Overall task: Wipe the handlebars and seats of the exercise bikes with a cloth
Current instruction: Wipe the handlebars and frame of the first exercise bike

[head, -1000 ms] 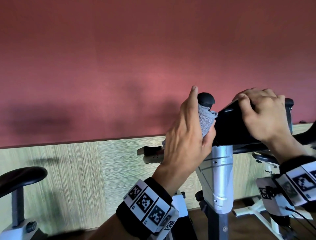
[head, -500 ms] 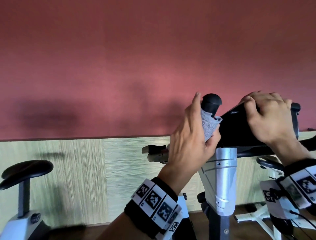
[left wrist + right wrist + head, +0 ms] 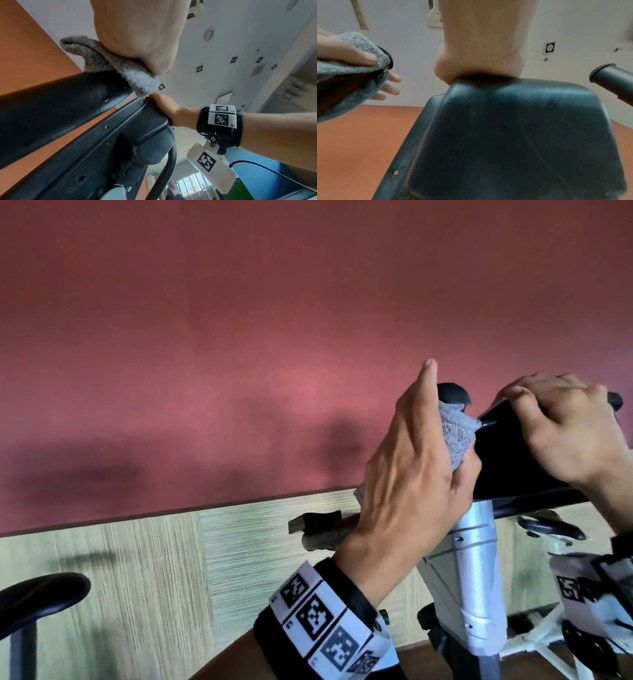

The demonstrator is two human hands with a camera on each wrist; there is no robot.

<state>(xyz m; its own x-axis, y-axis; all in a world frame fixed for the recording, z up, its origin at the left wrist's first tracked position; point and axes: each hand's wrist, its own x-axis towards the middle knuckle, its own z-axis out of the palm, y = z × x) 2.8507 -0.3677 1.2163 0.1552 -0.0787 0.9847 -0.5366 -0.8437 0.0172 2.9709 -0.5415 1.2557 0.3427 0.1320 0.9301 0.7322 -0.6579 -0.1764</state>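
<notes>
My left hand (image 3: 411, 474) holds a grey cloth (image 3: 455, 436) wrapped round the bike's left black handlebar, just below its rounded end (image 3: 452, 393). The index finger points up. In the right wrist view the thumb (image 3: 351, 54) presses the cloth (image 3: 359, 81) against the bar. The left wrist view shows the cloth (image 3: 109, 67) bunched on the handlebar (image 3: 51, 108). My right hand (image 3: 565, 433) grips the top edge of the black console (image 3: 507, 460), fingers curled over it. The right handlebar end (image 3: 611, 78) is bare.
A silver post (image 3: 476, 577) carries the console. The black seat (image 3: 37, 597) of another bike stands at the lower left. A white bike frame (image 3: 548, 529) is behind on the right. A red wall with wood panelling is close ahead.
My left hand has slid the cloth along the left handlebar, a little down and then back up towards its end. My right hand has stayed on the console.
</notes>
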